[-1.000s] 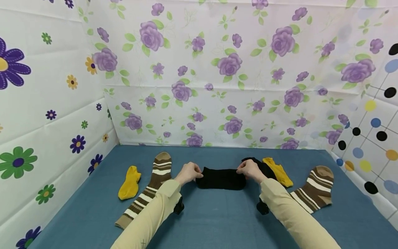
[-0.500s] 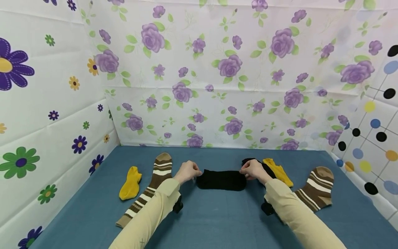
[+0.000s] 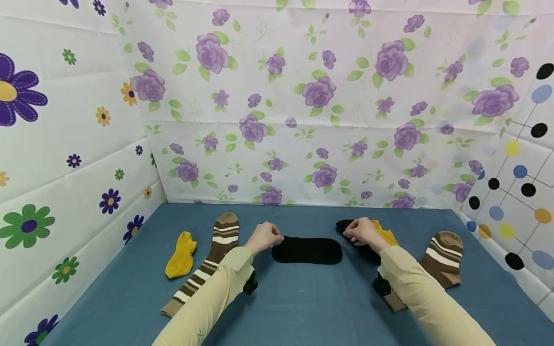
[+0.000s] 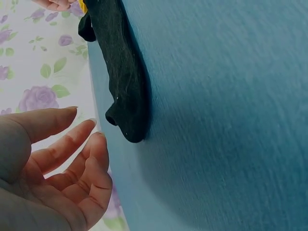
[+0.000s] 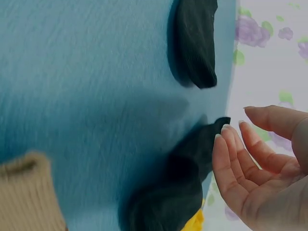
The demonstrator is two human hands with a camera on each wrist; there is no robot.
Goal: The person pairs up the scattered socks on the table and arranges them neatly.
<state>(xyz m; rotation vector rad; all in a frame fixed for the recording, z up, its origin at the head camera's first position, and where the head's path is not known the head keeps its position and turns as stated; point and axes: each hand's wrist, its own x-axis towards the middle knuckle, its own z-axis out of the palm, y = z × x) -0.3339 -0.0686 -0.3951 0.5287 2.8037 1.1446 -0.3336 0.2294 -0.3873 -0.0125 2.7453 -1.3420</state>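
A black sock (image 3: 307, 250) lies flat and lengthwise across the middle of the table. My left hand (image 3: 263, 238) hovers at its left end; the left wrist view shows a gap between thumb and fingertips with nothing in it, apart from the sock. Over a second, bunched black sock (image 3: 369, 254) to the right is my right hand (image 3: 365, 232). Its fingers (image 5: 240, 166) are loosely bent and hold nothing in the right wrist view, where they overlap that sock's far end. Part of the second sock is hidden under this hand in the head view.
Left of my hands lie a yellow sock (image 3: 181, 254) and a long brown striped sock (image 3: 225, 235). Another yellow sock (image 3: 387, 234) lies beside the second black one, and a brown striped sock (image 3: 446, 254) is partly under my right sleeve. Patterned cloth walls enclose the blue table (image 3: 303, 307).
My right hand has let go of the middle black sock's right end and moved right, over the second black sock. My left hand has come off the left end but stays close.
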